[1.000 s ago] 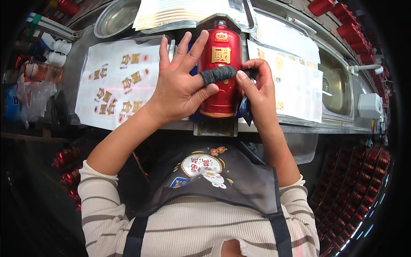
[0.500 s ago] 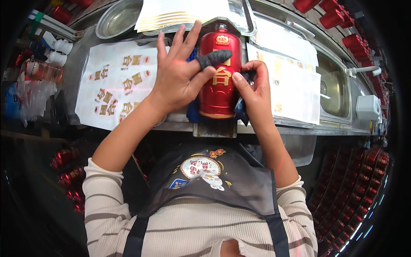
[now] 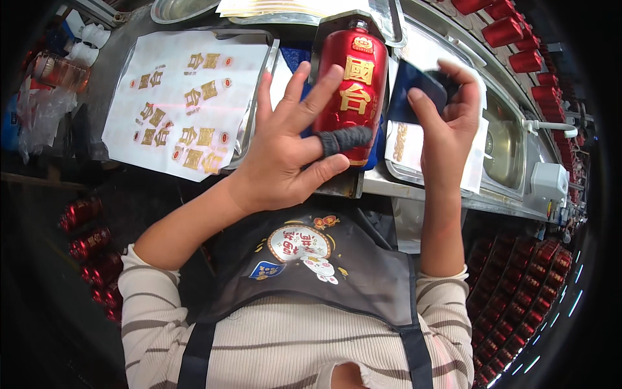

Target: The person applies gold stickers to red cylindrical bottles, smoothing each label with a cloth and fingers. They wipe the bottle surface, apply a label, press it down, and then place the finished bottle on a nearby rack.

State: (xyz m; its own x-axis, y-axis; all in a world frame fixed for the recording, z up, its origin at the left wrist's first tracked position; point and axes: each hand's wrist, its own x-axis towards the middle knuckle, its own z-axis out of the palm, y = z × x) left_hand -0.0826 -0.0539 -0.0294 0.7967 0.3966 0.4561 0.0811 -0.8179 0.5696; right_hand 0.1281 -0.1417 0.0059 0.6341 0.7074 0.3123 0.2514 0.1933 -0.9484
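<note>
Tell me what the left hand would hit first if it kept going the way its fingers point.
Probably the red bottle: the left hand is spread with its fingers pointing up and right, and their tips already lie over the bottle's side. Whether they touch it is unclear, as depth is hard to read from above.

Right hand (image 3: 447, 110) now off the bottle (image 3: 350, 91)

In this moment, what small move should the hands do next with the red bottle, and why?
Probably bring the right hand back down so its dark blue card presses over the gold characters on the red bottle. The card is lifted clear of the bottle, while the left hand, one finger in a grey sleeve, rests open against the bottle's side and steadies it.
</note>
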